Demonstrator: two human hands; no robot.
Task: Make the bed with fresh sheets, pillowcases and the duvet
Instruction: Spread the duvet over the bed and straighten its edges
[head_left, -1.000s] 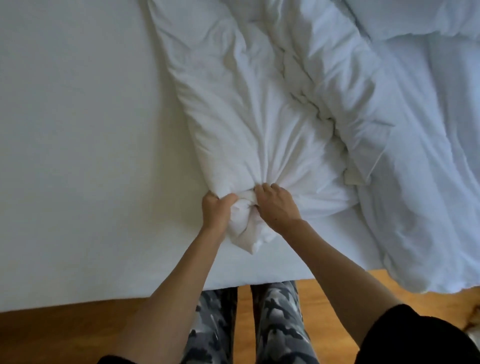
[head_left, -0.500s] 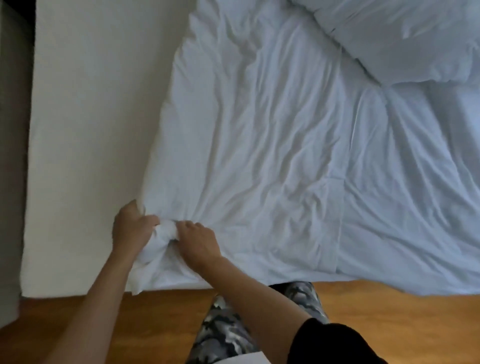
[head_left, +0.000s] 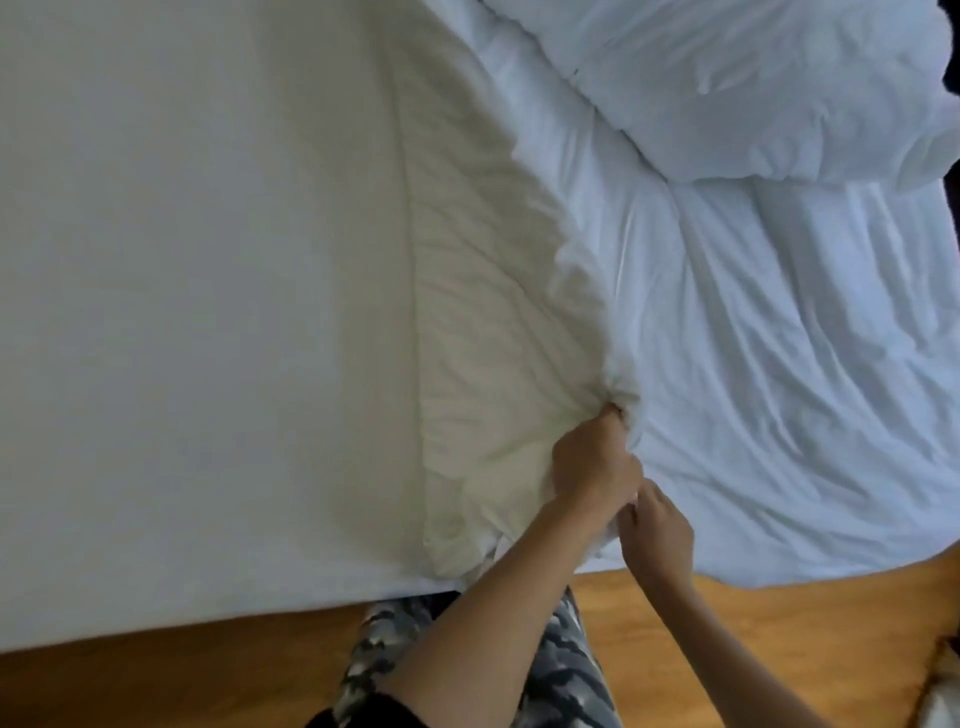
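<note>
Duvet: our crumpled white fabric duvet (head_left: 753, 364) covers the bed's right half, near edge overhanging.
Left hand (head_left: 592, 457): bunches its corner (anchoring it).
Right hand (head_left: 657, 525): pinches alongside, ready to spread.

A plain white sheet (head_left: 182, 312) covers the left side of the bed. A cream-coloured fabric panel (head_left: 483, 312) lies at centre. To the right spreads a white duvet (head_left: 779, 364) with a faint blue tint. In the near foreground are an orange-brown wooden floor (head_left: 753, 623), grey-and-black camouflage trousers (head_left: 566, 670) and a black sleeve (head_left: 353, 719).
</note>
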